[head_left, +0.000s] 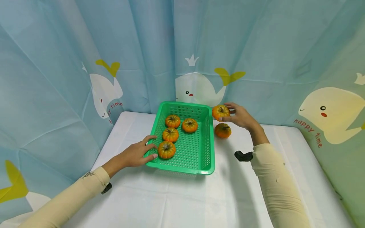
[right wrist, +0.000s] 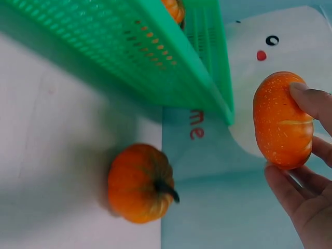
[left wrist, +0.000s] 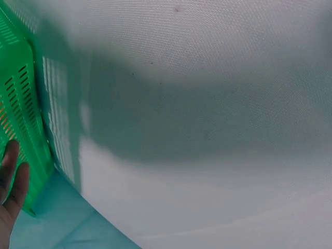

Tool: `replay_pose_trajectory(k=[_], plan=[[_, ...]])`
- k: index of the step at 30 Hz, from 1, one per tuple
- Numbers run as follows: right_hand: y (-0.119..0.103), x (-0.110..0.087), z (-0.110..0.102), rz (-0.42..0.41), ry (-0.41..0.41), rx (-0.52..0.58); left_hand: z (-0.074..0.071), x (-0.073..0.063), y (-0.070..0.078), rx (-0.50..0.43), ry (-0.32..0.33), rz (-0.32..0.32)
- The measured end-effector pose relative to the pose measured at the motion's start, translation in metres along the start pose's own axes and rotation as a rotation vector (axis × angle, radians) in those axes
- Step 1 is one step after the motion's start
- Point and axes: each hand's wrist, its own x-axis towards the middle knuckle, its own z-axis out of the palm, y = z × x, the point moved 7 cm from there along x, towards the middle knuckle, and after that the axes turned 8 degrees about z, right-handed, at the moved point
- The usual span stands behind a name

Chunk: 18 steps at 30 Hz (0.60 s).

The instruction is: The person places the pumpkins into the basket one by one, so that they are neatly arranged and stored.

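Note:
My right hand [head_left: 240, 117] grips a small orange pumpkin [head_left: 220, 112] between thumb and fingers, just outside the far right corner of a green plastic basket [head_left: 210, 148]. In the right wrist view this held pumpkin [right wrist: 282, 122] hangs above the table. A second pumpkin [head_left: 223, 130], with a dark stem, sits on the table right of the basket, below my right hand. Inside the basket several pumpkins [head_left: 170, 135] stand toward the left side. My left hand [head_left: 139, 153] rests at the basket's left rim with fingers spread, the fingertips close to the nearest pumpkin [head_left: 166, 149].
The basket stands on a white-covered table [head_left: 182, 202]. Behind and beside it hangs a light blue curtain [head_left: 154, 47] printed with whales, near the table's back edge. A black wrist device [head_left: 243, 156] sticks out by the right sleeve.

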Motion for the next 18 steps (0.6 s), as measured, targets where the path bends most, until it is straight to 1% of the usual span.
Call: replay_pose_trajectory(k=[3,10,18], plan=[[-0.007,0.003,0.006,-0.015,-0.015,-0.003,0.0,0.0,0.0,-0.003,0.003,0.002],[-0.019,0.007,0.021,-0.039,-0.048,0.008,0.002,0.0,-0.002,-0.004,-0.017,-0.019],[-0.03,0.014,0.039,-0.055,-0.081,-0.001,0.003,0.001,-0.003,-0.008,-0.014,-0.014]])
